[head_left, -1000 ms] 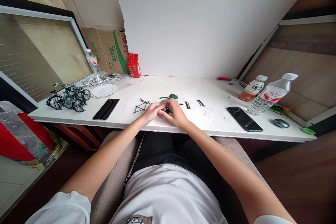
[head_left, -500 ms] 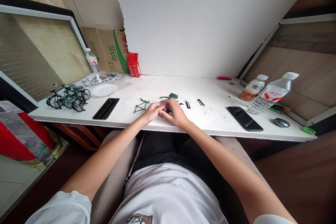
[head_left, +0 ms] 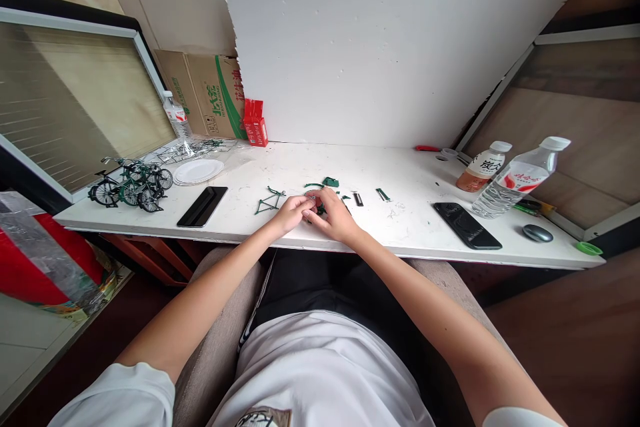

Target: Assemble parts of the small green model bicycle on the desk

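My left hand (head_left: 291,215) and my right hand (head_left: 337,216) meet over the white table, fingers closed and fingertips together. Between them is a small greyish piece, mostly covered by the fingers, whose kind I cannot make out. Just left of my left hand lies a green model bicycle frame (head_left: 268,204), with a thin curved green part (head_left: 276,191) above it. Beyond the hands are a green block-like part (head_left: 331,181) and a curved green strip (head_left: 314,185). A small dark part (head_left: 358,199) and a narrow green part (head_left: 383,195) lie to the right.
Assembled model bicycles (head_left: 131,185) stand at the left, near white plates (head_left: 199,171) and a phone (head_left: 203,207). On the right are another phone (head_left: 467,225), two bottles (head_left: 484,165), a grey oval object (head_left: 537,233) and a green cap (head_left: 589,249). A white board (head_left: 390,60) leans behind.
The fingertips have shifted slightly around the small piece, and less of its grey surface shows. Both hands stay in the same place.
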Demonstrator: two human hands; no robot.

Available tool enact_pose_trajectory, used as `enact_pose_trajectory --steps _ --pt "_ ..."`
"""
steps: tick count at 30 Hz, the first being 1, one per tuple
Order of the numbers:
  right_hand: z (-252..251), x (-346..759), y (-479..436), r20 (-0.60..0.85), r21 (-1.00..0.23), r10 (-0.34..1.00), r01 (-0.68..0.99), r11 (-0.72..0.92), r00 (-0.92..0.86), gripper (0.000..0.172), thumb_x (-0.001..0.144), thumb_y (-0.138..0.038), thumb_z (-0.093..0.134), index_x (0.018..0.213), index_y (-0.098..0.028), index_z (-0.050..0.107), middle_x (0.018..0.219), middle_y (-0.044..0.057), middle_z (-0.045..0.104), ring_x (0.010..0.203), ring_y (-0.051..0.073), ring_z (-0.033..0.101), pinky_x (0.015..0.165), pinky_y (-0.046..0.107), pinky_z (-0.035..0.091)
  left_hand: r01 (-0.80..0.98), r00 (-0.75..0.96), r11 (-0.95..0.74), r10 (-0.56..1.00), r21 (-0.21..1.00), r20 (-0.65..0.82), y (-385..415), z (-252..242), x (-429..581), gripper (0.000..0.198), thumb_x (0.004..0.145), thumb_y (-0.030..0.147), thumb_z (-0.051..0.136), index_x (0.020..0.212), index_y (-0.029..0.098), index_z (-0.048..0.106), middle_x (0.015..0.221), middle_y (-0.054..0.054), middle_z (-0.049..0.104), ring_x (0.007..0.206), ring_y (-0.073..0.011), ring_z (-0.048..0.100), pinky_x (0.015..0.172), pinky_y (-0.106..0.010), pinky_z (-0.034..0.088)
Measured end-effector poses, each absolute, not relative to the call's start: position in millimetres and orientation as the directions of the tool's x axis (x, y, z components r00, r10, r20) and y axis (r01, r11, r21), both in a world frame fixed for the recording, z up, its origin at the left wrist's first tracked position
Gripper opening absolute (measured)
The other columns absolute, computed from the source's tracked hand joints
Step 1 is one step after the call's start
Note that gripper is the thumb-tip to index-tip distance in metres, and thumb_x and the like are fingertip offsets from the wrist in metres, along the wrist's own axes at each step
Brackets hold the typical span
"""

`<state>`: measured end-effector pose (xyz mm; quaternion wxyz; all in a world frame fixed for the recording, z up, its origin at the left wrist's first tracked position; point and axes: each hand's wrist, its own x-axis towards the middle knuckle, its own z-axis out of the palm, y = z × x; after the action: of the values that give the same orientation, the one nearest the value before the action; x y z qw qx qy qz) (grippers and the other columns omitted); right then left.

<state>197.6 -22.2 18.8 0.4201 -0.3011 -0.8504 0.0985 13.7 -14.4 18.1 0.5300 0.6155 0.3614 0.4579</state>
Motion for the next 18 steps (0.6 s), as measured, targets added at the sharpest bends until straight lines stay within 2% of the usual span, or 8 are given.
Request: enact_pose_trajectory --steps 18 --pt "20.8 197.0 -24.1 0.646 -0.415 0.592 0.429 0.802 -0.482 0.04 0.108 -0.057 0.057 0.131 -0.024 0.061 0.11 0.012 0.068 0.103 0.03 0.064 0.094 0.049 0.055 0.013 0.332 -0.227 0.92 0.974 0.21 -14.2 16.1 12.3 0.042 0.089 0.056 0.075 0.075 0.017 0.065 0.075 -0.004 0.062 0.072 -0.0187 0.056 0.067 -0.031 0.045"
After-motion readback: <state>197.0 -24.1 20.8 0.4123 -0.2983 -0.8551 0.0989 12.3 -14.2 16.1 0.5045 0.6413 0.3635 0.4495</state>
